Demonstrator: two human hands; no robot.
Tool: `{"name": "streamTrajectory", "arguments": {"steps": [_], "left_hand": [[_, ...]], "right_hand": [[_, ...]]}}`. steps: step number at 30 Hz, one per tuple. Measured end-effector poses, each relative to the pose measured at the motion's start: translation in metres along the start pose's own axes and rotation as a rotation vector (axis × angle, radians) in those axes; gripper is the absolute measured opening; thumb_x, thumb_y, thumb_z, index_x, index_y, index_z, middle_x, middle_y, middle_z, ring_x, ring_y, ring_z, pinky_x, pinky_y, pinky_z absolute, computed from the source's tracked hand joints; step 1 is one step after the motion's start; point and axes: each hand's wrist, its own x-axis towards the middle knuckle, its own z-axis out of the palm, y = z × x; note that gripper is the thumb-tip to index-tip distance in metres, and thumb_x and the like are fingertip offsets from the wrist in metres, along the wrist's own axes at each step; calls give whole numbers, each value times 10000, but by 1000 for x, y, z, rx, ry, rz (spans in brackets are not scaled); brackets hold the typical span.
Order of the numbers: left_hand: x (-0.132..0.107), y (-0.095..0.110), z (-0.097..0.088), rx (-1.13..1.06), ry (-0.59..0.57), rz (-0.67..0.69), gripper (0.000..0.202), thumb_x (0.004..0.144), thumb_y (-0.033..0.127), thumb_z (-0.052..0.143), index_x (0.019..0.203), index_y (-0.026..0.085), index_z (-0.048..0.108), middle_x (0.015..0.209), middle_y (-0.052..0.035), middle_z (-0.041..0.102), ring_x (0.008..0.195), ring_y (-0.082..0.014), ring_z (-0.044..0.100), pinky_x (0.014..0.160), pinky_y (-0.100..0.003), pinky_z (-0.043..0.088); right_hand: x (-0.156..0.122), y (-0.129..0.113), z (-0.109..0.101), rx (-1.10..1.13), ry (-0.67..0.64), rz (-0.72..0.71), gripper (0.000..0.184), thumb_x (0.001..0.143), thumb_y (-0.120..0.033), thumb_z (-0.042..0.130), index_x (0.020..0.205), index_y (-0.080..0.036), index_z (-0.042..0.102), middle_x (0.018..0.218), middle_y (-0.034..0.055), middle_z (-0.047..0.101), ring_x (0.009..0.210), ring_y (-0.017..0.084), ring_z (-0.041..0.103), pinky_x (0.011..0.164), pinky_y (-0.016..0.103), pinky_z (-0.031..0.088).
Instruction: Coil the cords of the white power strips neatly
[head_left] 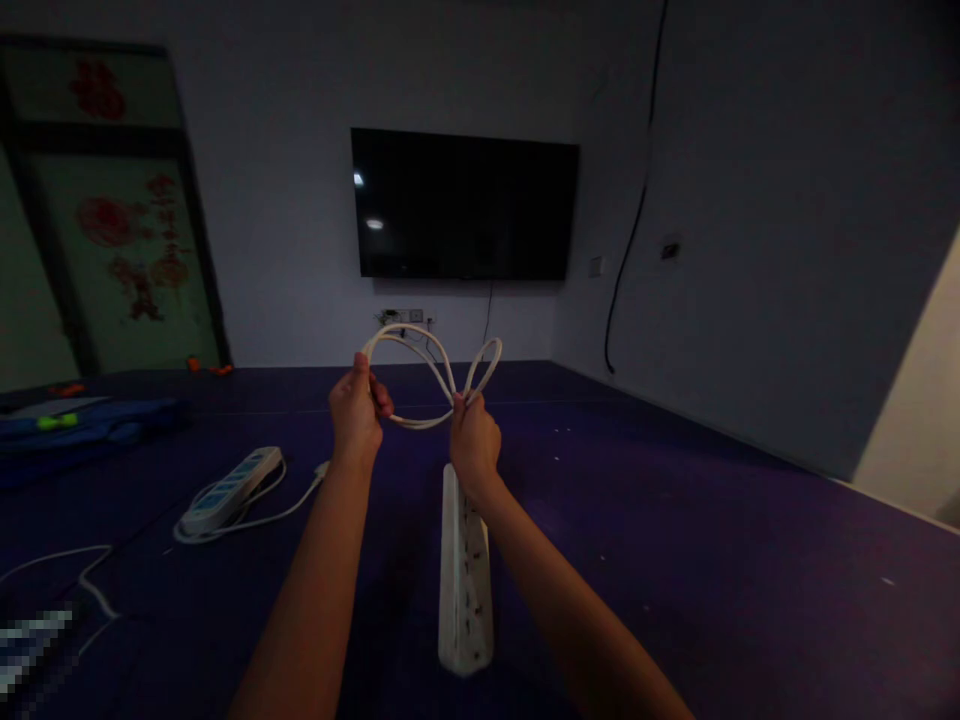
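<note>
Both my hands are raised in front of me, gripping a white power cable that is bent into loops between them. My left hand is closed on the left loop. My right hand pinches the crossing of the loops on the right. Below my right hand a long white power strip hangs or lies lengthwise towards me over the dark purple floor; its cable appears to be the one I hold.
A second white power strip with its cord lies on the floor at left. Another white cord trails at lower left. A blue bag sits at far left. A black TV hangs on the wall ahead.
</note>
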Motion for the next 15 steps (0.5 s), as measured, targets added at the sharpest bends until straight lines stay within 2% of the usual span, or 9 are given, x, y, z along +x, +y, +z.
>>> {"name": "streamTrajectory", "arguments": {"steps": [3, 6, 9, 12, 15], "left_hand": [[-2, 4, 1, 38, 15, -38, 460, 654, 622, 601, 594, 184, 473, 364, 66, 450, 288, -70, 406, 307, -186, 316], [-5, 11, 3, 64, -50, -50, 444, 701, 601, 575, 616, 168, 526, 405, 35, 499, 316, -77, 443, 327, -191, 338], [-11, 18, 9, 58, -227, -33, 466, 793, 577, 471, 704, 142, 613, 544, -35, 611, 320, -50, 403, 308, -187, 260], [-19, 21, 16, 6, -418, -86, 511, 857, 552, 356, 922, 150, 665, 755, -90, 675, 360, -40, 381, 311, -186, 231], [-26, 20, 23, -38, -511, -186, 436, 848, 493, 427, 1042, 172, 648, 707, -64, 639, 445, -69, 449, 323, -166, 257]], "right_hand": [[-2, -5, -2, -151, -4, -59, 361, 954, -358, 258, 1100, -142, 507, 792, 106, 692, 686, 205, 659, 625, 278, 407], [-4, -7, 2, -254, -16, -156, 376, 953, -354, 277, 1183, -131, 474, 750, 111, 698, 673, 201, 662, 690, 294, 411], [-6, -7, 6, -307, -53, -218, 394, 955, -359, 264, 1222, -141, 456, 742, 108, 704, 671, 207, 664, 698, 299, 406], [-7, -9, 7, -342, -100, -239, 399, 961, -348, 231, 1223, -138, 446, 755, 112, 706, 670, 206, 666, 694, 298, 403], [-8, -9, 5, -362, -168, -268, 363, 963, -300, 222, 1215, -129, 418, 782, 124, 705, 686, 196, 669, 709, 296, 400]]}}
